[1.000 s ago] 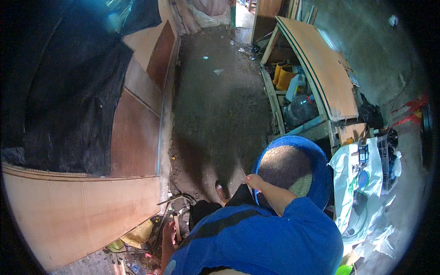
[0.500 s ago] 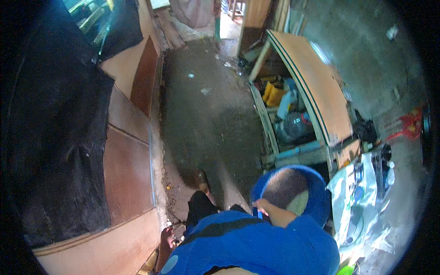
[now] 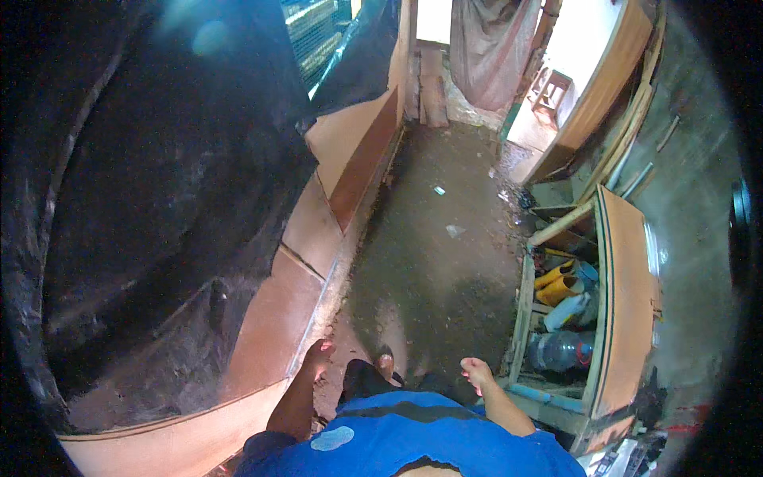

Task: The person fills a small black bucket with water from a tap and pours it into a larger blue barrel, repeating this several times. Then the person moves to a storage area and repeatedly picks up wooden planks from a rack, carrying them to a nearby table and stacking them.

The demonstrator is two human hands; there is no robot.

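My left hand [image 3: 320, 358] hangs beside the low board wall, its fingers loosely bent and apart, with nothing seen in it. My right hand [image 3: 475, 374] is held out in front of my right hip. Its fingers are curled in and I see nothing in them. The nearest thing to it is a wooden cabinet [image 3: 624, 306] with an open front. On its shelves are yellow boots [image 3: 559, 285], a white bottle [image 3: 566, 312] and a large clear plastic jug [image 3: 554, 350] lying on its side.
A black sheet [image 3: 175, 230] covers much of the left wall above brown boards [image 3: 274, 326]. Small litter [image 3: 455, 230] lies on the dark dirt floor [image 3: 429, 270]. Ahead, a grey cloth [image 3: 497, 56] hangs left of an open doorway with a wooden stool [image 3: 550, 89]. Poles [image 3: 628, 135] lean behind the cabinet.
My right hand has let go of the blue barrel's rim, and the barrel has left the view. The view has swung left, and my left hand has come up and forward beside the wall.
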